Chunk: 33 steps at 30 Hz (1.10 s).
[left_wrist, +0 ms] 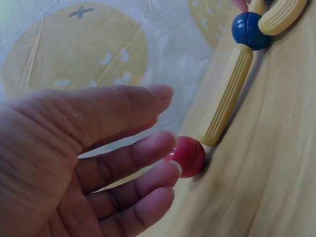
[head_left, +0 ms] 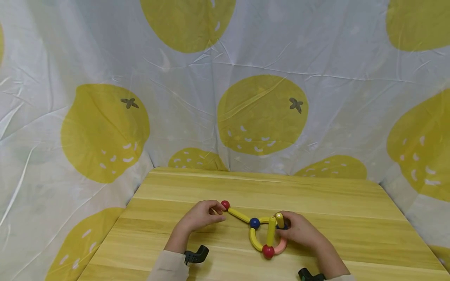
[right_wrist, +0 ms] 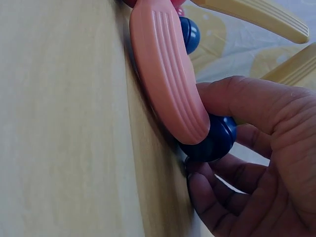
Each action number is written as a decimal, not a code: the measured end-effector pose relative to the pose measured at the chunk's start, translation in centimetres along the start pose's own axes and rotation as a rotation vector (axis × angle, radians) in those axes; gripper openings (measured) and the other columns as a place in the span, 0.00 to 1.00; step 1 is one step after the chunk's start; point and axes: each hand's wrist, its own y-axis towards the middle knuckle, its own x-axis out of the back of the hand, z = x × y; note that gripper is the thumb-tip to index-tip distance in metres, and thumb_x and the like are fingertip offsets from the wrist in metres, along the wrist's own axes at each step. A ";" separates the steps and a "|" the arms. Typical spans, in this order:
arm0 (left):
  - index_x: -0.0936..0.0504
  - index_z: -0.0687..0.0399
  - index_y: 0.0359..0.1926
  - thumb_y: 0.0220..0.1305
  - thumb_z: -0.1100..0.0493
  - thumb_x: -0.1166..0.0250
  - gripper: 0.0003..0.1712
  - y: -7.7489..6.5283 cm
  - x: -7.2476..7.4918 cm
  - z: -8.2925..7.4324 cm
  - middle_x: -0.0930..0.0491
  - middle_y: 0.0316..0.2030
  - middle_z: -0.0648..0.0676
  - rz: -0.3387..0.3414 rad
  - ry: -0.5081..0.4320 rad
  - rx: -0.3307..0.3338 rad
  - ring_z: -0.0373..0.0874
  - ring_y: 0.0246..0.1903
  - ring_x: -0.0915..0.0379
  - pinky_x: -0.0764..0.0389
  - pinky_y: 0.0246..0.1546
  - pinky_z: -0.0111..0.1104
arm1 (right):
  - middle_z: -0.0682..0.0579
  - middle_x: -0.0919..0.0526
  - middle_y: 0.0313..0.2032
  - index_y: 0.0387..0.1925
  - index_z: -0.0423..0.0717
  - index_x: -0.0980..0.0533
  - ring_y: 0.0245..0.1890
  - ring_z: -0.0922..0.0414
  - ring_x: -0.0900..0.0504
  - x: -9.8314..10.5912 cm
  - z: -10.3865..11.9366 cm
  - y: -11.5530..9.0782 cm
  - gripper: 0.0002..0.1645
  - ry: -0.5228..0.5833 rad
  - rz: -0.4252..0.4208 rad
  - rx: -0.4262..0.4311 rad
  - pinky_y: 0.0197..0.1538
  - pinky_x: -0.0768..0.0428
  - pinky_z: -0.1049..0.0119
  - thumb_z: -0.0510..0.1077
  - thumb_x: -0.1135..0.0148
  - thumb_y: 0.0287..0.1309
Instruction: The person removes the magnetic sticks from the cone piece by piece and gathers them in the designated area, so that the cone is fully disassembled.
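My left hand (head_left: 200,215) has its fingers loosely bent, fingertips right at a red ball (left_wrist: 190,157). A straight yellow magnetic rod (head_left: 239,215) links this ball to a blue ball (head_left: 254,223). From there, curved yellow rods (head_left: 254,240) form part of a ring with a front red ball (head_left: 268,251) and a curved pink rod (right_wrist: 168,74). My right hand (head_left: 301,231) pinches the ring's right blue ball (right_wrist: 219,140) between thumb and fingers, where the pink rod ends. One yellow rod (head_left: 271,232) stands up from the front red ball, another yellow rod (head_left: 279,221) above the right blue ball.
The pieces lie on a wood-grain table (head_left: 197,183). Behind it and at both sides hangs a pale cloth (head_left: 183,117) printed with large yellow fruits. Each wrist wears a black camera mount (head_left: 197,255).
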 end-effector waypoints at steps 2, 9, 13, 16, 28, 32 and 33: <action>0.16 0.58 0.48 0.67 0.53 0.29 0.15 0.1 -0.2 -0.1 0.18 0.38 0.49 -0.011 0.000 -0.010 0.43 0.36 0.25 0.23 0.34 0.31 | 0.53 0.16 0.38 0.50 0.47 0.20 0.37 0.60 0.21 0.1 0.1 -0.1 0.20 0.003 0.001 0.006 0.40 0.23 0.70 0.45 0.25 0.57; 0.16 0.57 0.47 0.67 0.55 0.30 0.12 0.5 -1.0 -0.1 0.19 0.38 0.50 -0.090 0.018 -0.019 0.43 0.35 0.28 0.25 0.31 0.29 | 0.54 0.16 0.37 0.50 0.49 0.20 0.36 0.60 0.21 0.2 0.0 -0.2 0.20 -0.002 -0.009 -0.005 0.39 0.23 0.70 0.45 0.25 0.56; 0.16 0.56 0.51 0.66 0.59 0.30 0.14 1.0 -2.1 0.0 0.19 0.45 0.55 -0.222 0.115 -0.051 0.40 0.31 0.32 0.28 0.28 0.27 | 0.54 0.16 0.36 0.50 0.50 0.20 0.36 0.60 0.22 0.2 0.0 -0.2 0.19 -0.020 -0.012 -0.006 0.39 0.23 0.70 0.45 0.25 0.56; 0.18 0.55 0.58 0.68 0.60 0.31 0.18 1.6 -3.2 0.6 0.21 0.54 0.57 -0.275 0.208 -0.090 0.40 0.33 0.31 0.26 0.33 0.28 | 0.53 0.17 0.37 0.50 0.49 0.20 0.36 0.60 0.22 0.2 0.0 -0.3 0.20 -0.019 -0.011 -0.001 0.39 0.23 0.70 0.45 0.25 0.56; 0.18 0.51 0.59 0.71 0.57 0.34 0.17 2.5 -5.1 2.9 0.19 0.50 0.53 -0.386 0.231 -0.073 0.36 0.34 0.30 0.24 0.36 0.29 | 0.53 0.17 0.36 0.48 0.49 0.20 0.35 0.60 0.22 0.1 -0.1 -0.3 0.19 -0.010 -0.015 0.022 0.39 0.24 0.70 0.45 0.24 0.55; 0.17 0.50 0.58 0.70 0.56 0.34 0.17 2.6 -5.1 2.8 0.19 0.47 0.52 -0.399 0.216 -0.058 0.34 0.30 0.33 0.27 0.33 0.26 | 0.53 0.17 0.36 0.49 0.49 0.19 0.35 0.60 0.23 0.2 -0.3 -0.3 0.19 -0.004 -0.014 0.017 0.39 0.24 0.70 0.45 0.25 0.56; 0.17 0.51 0.58 0.70 0.57 0.34 0.17 2.6 -5.2 2.8 0.19 0.47 0.52 -0.402 0.218 -0.061 0.34 0.30 0.33 0.27 0.32 0.27 | 0.53 0.17 0.36 0.49 0.49 0.19 0.35 0.61 0.23 0.2 -0.3 -0.2 0.19 -0.006 -0.014 0.016 0.39 0.24 0.70 0.46 0.25 0.56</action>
